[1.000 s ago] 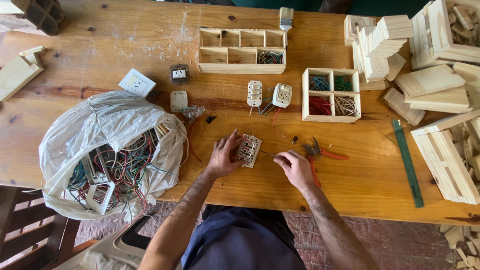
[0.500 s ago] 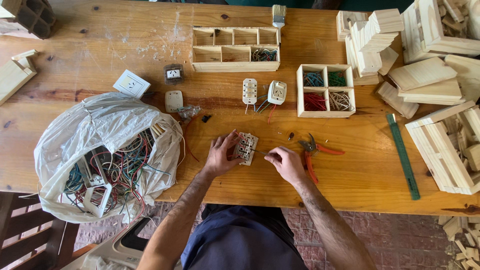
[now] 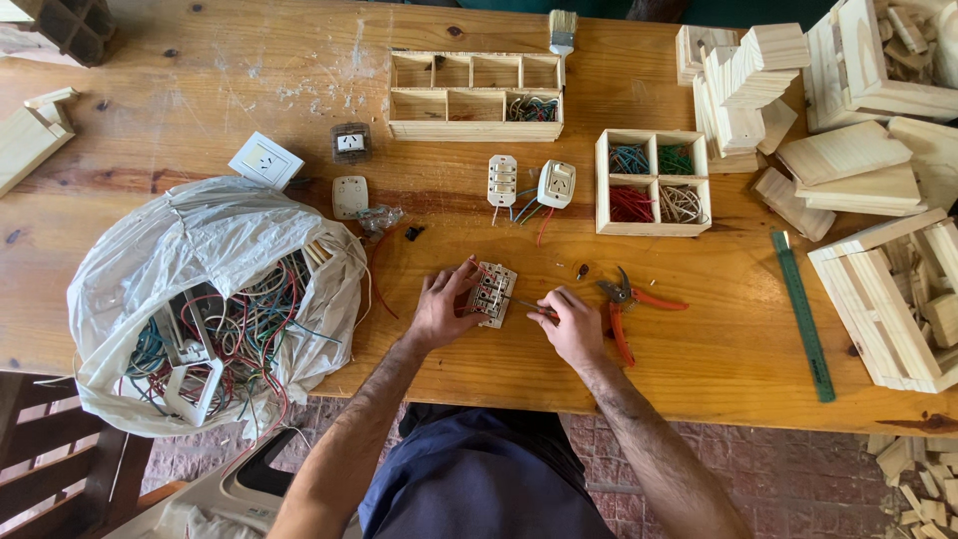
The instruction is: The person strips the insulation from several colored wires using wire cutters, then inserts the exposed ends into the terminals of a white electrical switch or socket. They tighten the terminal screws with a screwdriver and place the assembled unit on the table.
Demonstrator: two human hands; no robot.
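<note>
A white rectangular socket module (image 3: 492, 293) is being pinned to the wooden table (image 3: 200, 80) by the left hand (image 3: 442, 308), fingers closed on it, while a thin tool (image 3: 532, 305) is being pinched by the right hand (image 3: 571, 325). The tool tip could be slipped off, judging by its shallow angle.

This looks like a small home workshop: a worn wooden workbench (image 3: 200, 80) carries stacks of cut wood blocks (image 3: 743, 90), compartmented wooden boxes (image 3: 654, 182) sorting coloured wires, red-handled pliers (image 3: 629, 304), a green ruler (image 3: 801, 314) and a paintbrush (image 3: 562, 30).
</note>
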